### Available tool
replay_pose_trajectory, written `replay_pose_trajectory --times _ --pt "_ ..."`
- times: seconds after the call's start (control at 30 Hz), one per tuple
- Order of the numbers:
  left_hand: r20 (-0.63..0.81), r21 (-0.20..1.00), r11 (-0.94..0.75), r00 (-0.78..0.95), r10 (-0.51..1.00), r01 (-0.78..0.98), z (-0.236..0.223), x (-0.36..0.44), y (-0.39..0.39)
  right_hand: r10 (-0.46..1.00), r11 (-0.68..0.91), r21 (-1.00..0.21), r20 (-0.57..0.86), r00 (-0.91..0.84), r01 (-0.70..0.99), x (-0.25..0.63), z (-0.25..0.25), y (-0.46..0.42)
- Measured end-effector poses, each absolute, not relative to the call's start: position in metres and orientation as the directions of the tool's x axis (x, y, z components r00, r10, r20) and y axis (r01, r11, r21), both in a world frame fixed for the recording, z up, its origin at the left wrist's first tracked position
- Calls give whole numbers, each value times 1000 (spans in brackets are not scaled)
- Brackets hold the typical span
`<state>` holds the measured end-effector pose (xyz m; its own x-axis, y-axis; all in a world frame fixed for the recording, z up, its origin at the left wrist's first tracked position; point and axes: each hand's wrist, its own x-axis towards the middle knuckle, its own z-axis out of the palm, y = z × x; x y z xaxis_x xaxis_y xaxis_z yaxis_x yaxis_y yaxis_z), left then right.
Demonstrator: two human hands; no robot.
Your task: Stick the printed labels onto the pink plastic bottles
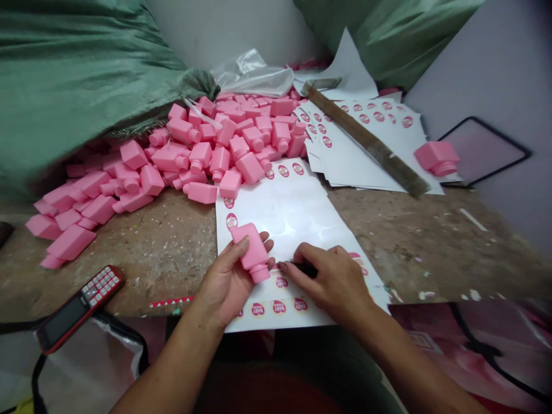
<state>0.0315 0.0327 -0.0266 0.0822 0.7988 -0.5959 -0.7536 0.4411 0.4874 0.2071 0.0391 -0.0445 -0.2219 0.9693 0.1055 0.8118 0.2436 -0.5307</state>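
Note:
My left hand point(230, 282) grips a pink plastic bottle point(252, 247), its neck tilted down towards me. Over the sticker sheet point(293, 218), my right hand point(330, 279) is closed around a small black tool point(305, 268); its tip is near a sticker and its exact kind is hard to make out. Red and white oval stickers line the sheet's edges, while its shiny middle is bare backing. Beyond the sheet lies a heap of pink bottles point(219, 164), tumbled in all directions.
More sticker sheets point(371, 155) are stacked at the back right, with a long wooden-handled tool point(366, 141) across them. A single pink bottle point(437, 158) stands at the right. On the left front edge rests a red and black phone point(80, 307). A green sack point(86, 75) bulges behind.

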Motion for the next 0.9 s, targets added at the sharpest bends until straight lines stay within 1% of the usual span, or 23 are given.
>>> replay_pose_trajectory --times 0.03,0.1,0.13,0.2,0.23,0.3,0.47,0.67,0.9 --pt "-599 491 442 77 797 -751 -27 31 33 980 167 -632 24 -196 757 209 -41 40" --pt "-596 507 447 75 800 -737 -28 30 32 979 5 -813 -113 -167 583 213 -34 41" --pt "-585 525 448 76 807 -723 -28 30 32 976 -56 -873 -151 -158 485 216 -30 42" --pt "-549 577 446 79 832 -684 -29 31 29 976 -109 -936 -165 -144 336 219 -25 41" --pt "-525 605 439 82 847 -665 -29 32 27 977 -109 -948 -157 -142 298 220 -23 41" --pt "-488 633 427 96 868 -645 -27 34 23 978 -97 -958 -142 -153 271 218 -19 39" --pt "-452 603 444 175 875 -663 -18 40 12 980 -54 -966 -100 -172 254 207 -10 36" --pt "-437 609 464 216 873 -643 -16 42 5 975 -39 -955 -100 -196 294 201 -8 35" --pt "-418 601 458 231 879 -655 -14 44 2 982 10 -940 -56 -182 341 200 -11 37"
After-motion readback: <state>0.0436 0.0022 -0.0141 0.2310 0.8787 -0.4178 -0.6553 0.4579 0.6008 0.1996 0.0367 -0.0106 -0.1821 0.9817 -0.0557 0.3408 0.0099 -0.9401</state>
